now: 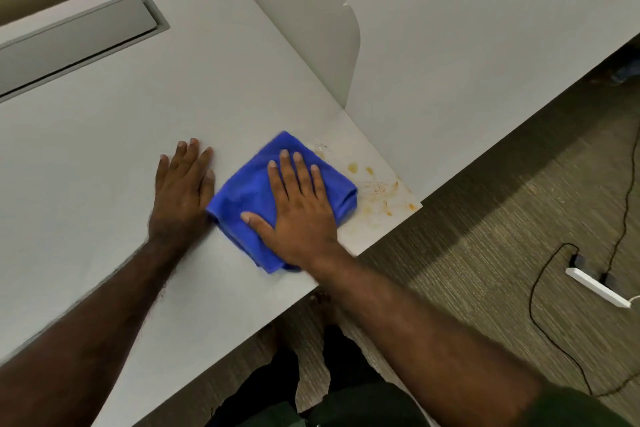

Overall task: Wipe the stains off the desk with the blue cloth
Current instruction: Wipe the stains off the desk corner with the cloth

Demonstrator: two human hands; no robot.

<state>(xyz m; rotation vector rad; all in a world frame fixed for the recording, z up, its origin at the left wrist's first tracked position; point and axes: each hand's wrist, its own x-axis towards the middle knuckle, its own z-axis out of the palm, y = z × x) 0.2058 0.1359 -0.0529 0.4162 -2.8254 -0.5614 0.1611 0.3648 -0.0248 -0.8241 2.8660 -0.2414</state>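
Right hand [298, 211] lay flat on the blue cloth [249, 191], left hand [183, 191] open on the bench [104, 149]; a careless stroke risked smearing the orange stains [381, 191] off the corner.

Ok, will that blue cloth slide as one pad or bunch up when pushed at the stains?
The blue cloth looks soft and folded, so probably floppy. Under the flat right hand it should slide, though edges may bunch before the orange stains.

Desk [104, 149] open left of cloth [249, 191]; upright divider panel [311, 28] blocks beyond; stained corner [377, 198] unobstructed.
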